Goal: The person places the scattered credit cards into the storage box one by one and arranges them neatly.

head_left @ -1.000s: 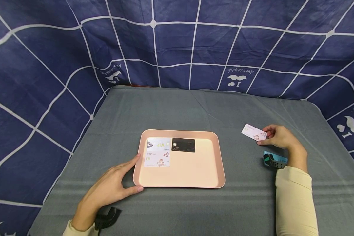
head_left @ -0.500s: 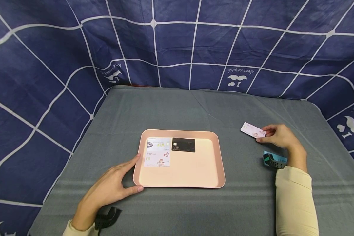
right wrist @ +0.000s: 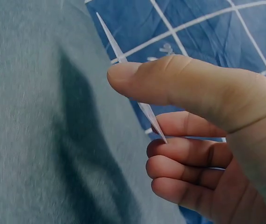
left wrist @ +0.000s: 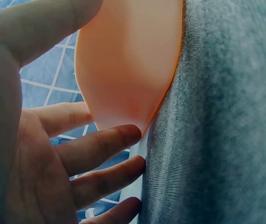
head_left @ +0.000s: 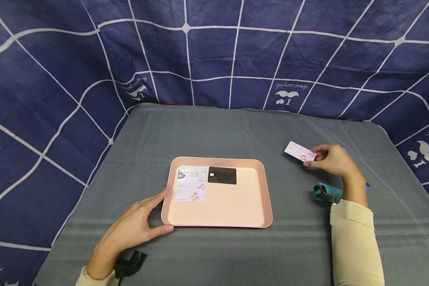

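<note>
My right hand [head_left: 334, 159] pinches a pinkish-white VIP card [head_left: 298, 151] by its right end, over the cloth right of the tray. Seen edge-on in the right wrist view, the held card [right wrist: 152, 120] sits between thumb and fingers, apart from the cloth and its shadow. A pink tray [head_left: 266, 194] stands mid-table, with my left hand [head_left: 130, 226] touching its left side, fingers spread and fairly straight. Inside the tray lie a white VIP card [head_left: 191, 174], a pinkish VIP card [head_left: 190, 192] just below it, and a black VIP card [head_left: 222, 175] to their right.
A blue card [head_left: 334, 189] lies on the grey cloth [head_left: 207, 127], partly hidden by the right wrist and its black wrist camera [head_left: 327, 194]. Blue checked fabric [head_left: 214, 51] rises behind the table and at both sides.
My right hand has moved a little left and away from me, carrying the pinkish-white card. A bit more blue now shows right of the wrist. The left hand and tray have stayed put.
</note>
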The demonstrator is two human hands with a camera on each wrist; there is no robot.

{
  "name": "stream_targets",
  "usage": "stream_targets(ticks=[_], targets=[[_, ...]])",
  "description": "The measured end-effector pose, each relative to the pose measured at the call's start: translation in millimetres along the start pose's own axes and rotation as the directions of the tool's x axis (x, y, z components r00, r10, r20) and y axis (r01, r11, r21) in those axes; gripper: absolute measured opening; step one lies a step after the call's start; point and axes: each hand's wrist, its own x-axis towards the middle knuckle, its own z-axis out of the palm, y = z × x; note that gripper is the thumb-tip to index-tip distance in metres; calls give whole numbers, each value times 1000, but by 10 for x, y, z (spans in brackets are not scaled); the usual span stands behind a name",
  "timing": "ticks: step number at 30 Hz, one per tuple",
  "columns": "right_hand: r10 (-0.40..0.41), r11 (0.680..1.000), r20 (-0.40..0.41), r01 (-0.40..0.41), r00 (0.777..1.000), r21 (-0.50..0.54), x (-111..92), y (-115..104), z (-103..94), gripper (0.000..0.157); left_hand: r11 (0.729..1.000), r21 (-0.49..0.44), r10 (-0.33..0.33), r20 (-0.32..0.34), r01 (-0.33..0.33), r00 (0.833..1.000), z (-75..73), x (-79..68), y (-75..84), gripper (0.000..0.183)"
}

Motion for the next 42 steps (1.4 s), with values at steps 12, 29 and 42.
stream_targets(ticks=[12, 29, 42], targets=[[-75, 997, -38, 74, 996, -26, -16, -339, -75, 52, 1000, 3, 8, -6, -8, 1000, -7, -5, 4, 97], [-177, 984, -15, 177, 984, -17, -52, -707, -35, 53, 1000, 5, 21, -8, -21, 1000, -8, -5, 7, 97], [-200, 980, 35, 200, 979, -5, -39, -910, 68, 54, 1000, -3, 20, 0, -20, 1000, -9, -4, 3, 96]])
